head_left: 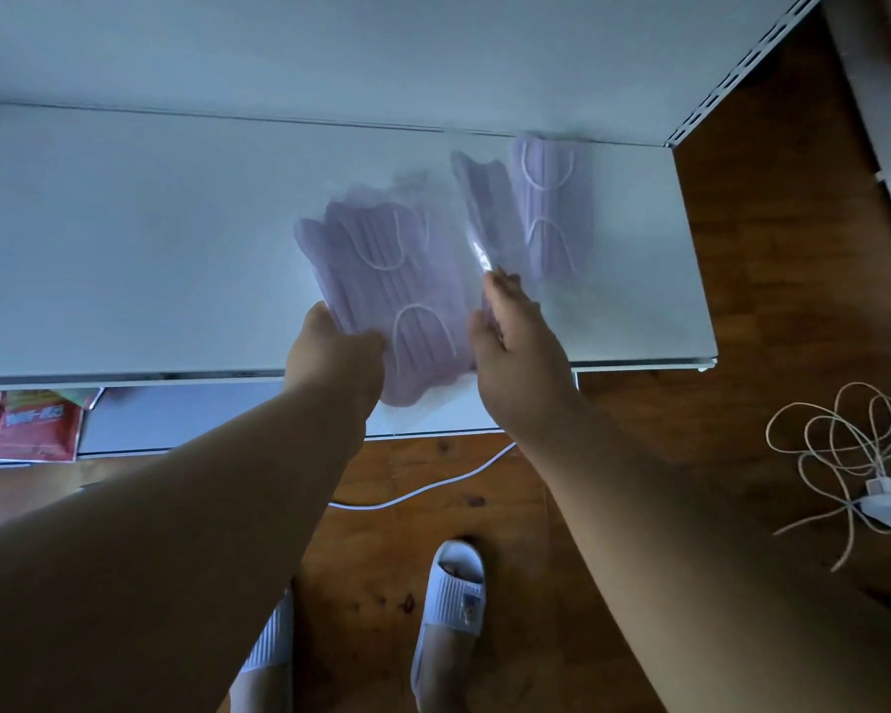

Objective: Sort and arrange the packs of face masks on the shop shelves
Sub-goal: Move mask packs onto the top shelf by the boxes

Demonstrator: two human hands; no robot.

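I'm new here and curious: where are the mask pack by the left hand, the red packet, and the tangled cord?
mask pack [381,270]: head view, its middle
red packet [34,429]: head view, its front
tangled cord [839,434]: head view, its loops

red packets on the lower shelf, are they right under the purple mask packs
No, the red packets lie at the far left of the lower shelf, while the purple mask packs sit toward the right of the upper shelf.

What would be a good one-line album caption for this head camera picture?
Two bare hands, left hand and right hand, arrange purple mask packs on a white shelf.
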